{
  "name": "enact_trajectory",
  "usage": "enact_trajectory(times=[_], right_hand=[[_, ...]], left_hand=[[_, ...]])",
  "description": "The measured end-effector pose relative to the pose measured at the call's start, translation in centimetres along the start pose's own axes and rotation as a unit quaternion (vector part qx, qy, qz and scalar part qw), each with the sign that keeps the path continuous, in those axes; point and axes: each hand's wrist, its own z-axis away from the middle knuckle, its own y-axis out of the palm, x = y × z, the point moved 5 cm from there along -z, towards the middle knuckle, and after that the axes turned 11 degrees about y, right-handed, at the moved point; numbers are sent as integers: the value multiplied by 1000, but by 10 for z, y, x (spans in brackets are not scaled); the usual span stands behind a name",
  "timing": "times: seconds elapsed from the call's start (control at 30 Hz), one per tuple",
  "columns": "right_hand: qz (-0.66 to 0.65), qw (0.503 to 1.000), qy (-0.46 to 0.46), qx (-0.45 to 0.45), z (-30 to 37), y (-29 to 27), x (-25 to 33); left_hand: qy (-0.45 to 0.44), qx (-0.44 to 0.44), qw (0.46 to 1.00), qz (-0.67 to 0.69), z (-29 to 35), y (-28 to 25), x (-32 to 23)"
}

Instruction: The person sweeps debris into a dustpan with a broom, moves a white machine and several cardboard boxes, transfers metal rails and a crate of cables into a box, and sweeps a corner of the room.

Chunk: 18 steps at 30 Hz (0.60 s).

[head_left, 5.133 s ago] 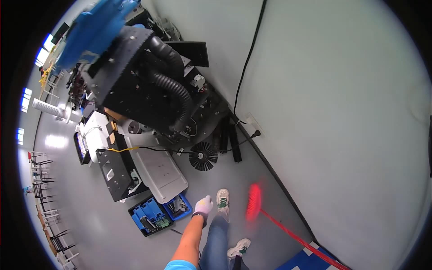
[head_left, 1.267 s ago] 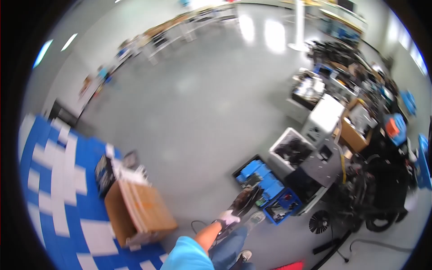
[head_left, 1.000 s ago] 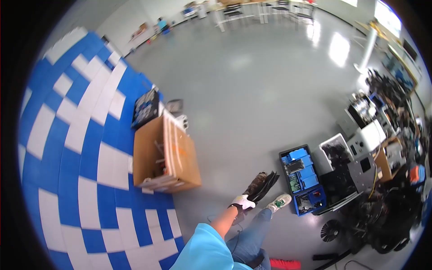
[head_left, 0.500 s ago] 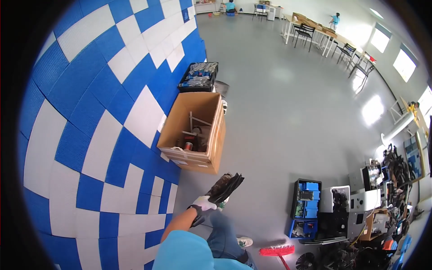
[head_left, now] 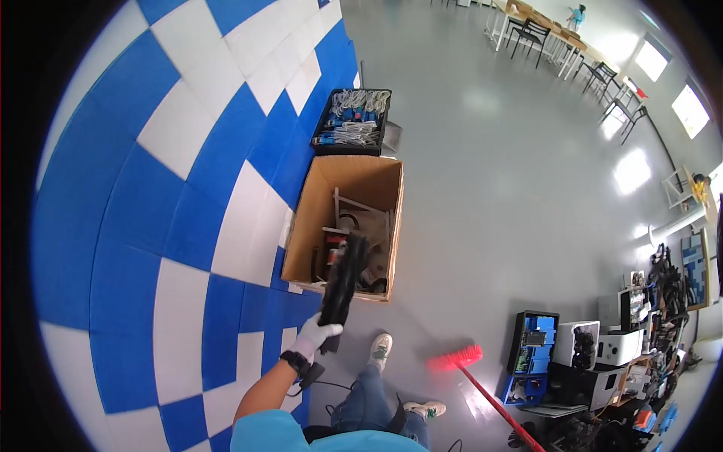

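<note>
Head view: long black bar-shaped object (head_left: 343, 286), maybe a folded stand or bundle, can't tell which, is held at its lower end w/ its upper end up over the near rim of an open cardboard box (head_left: 310, 226). Left hand (head_left: 315, 336), in a white glove, is wrapped tight round that lower end; fingers closed on it. Right hand isn't clearly in frame, so no telling its grip, though a red broom (head_left: 457, 358) pokes in from lower right, blurred.

Box already holds metal brackets, dark parts & cables, packed loose. It sits on grey floor right at the edge of a blue & white checkered mat (head_left: 188, 226). Just beyond it, touching or nearly so, is a black tray (head_left: 325, 120) of white cables.

Risks, as I judge them: one-handed hold at the far end means a long lever, so the top could swing & clip the box rim or tip the thin cardboard wall. Dropped in, it may jam on the brackets & stick out. Broom head near the white shoes (head_left: 380, 348) = trip hazard.
</note>
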Motion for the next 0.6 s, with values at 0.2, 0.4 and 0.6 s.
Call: enact_trajectory(times=[0.2, 0.4, 0.6], right_hand=[[26, 1000, 12, 8, -5, 22, 49], [16, 998, 57, 22, 8, 18, 55], [-27, 988, 149, -41, 56, 62, 10]], left_hand=[[-4, -14, 999, -31, -147, -18, -3], [-50, -2, 945, -322, -246, 34, -30], [206, -49, 942, -260, -243, 79, -40]])
